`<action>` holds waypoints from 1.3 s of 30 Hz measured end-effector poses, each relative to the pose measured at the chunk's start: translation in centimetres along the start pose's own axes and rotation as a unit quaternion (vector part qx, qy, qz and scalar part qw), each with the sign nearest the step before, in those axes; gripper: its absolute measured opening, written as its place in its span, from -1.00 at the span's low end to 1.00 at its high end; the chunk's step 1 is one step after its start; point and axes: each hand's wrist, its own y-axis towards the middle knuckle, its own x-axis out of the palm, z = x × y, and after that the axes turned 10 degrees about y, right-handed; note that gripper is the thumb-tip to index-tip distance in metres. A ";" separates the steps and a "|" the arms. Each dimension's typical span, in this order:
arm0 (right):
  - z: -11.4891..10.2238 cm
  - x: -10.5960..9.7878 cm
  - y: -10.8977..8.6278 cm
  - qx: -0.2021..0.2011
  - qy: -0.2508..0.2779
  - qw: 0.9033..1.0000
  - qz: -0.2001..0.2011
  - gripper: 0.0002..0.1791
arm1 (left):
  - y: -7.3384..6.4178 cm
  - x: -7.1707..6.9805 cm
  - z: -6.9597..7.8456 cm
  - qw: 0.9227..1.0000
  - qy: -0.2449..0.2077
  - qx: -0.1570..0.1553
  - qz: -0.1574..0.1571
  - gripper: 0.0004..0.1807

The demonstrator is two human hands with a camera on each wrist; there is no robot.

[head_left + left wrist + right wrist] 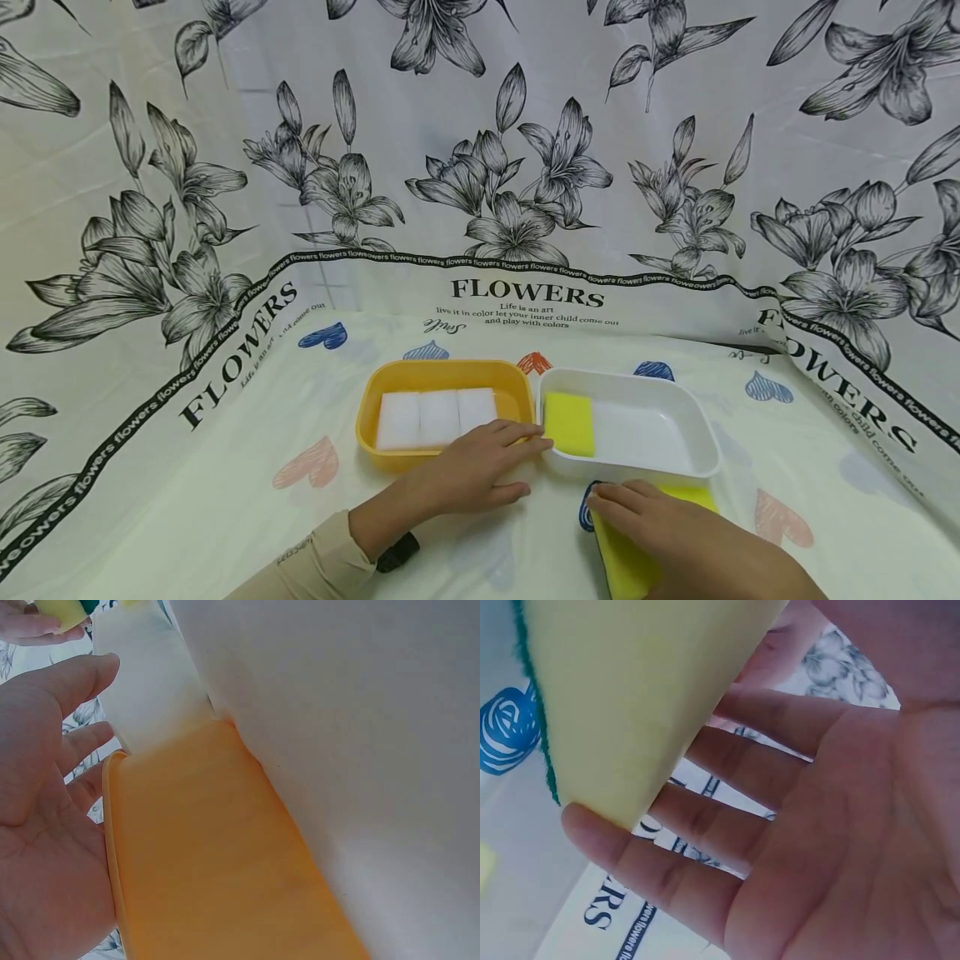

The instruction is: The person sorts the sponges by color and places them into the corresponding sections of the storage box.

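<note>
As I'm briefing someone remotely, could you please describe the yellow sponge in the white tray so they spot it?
On the heart-printed cloth, find the white tray, right of the orange tray. The yellow sponge lies at its left end. Unlike the second sponge, also yellow but outside under the right hand, it sits inside a tray.

Floral cloth reads "FLOWERS", "Life is an art"; tablecloth, "Smile".

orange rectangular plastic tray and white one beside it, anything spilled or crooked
Nothing stands out: no spill or damage shows. The orange rectangular plastic tray holds three white rectangular blocks in a row; the white rectangular plastic tray holds one yellow rectangular sponge at its left end. Both sit upright.
</note>
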 end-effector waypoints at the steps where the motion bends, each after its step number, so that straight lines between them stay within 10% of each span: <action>1: 0.0 -0.1 0.0 -0.005 -0.005 1.000 0.001 0.13 | 0.0 0.0 0.0 1.000 -0.001 0.000 0.001 -0.32; 16: -0.2 -1.5 -0.3 -0.071 -0.119 0.989 0.059 0.02 | 0.0 -0.1 -0.1 1.000 0.002 0.004 -0.002 -0.32; 39: 1.7 -5.8 1.6 -0.054 -0.034 0.997 0.043 -0.01 | 0.0 0.1 -0.1 1.000 0.010 0.003 -0.005 -0.32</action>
